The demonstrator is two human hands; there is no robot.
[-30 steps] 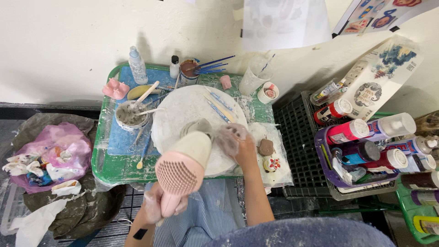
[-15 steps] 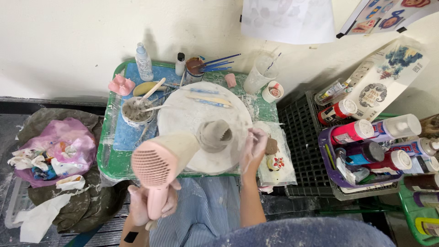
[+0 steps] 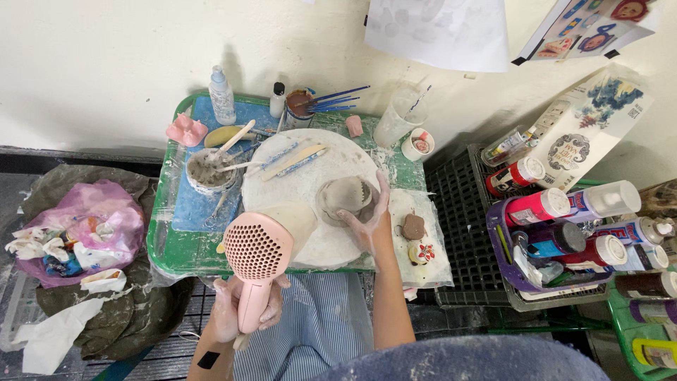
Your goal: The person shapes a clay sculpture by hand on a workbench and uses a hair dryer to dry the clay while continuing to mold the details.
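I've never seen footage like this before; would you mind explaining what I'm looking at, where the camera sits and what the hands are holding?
There is no machine here: the single view comes from a camera worn on a person's head, looking down at their own two bare hands. The left hand grips a pink hair dryer by its handle, nozzle toward the work. The right hand cups a small grey clay cup on a round white board. That board sits on a green tray with a clay-smeared bowl, brushes and a spray bottle. Paint bottles fill a basket on the right.
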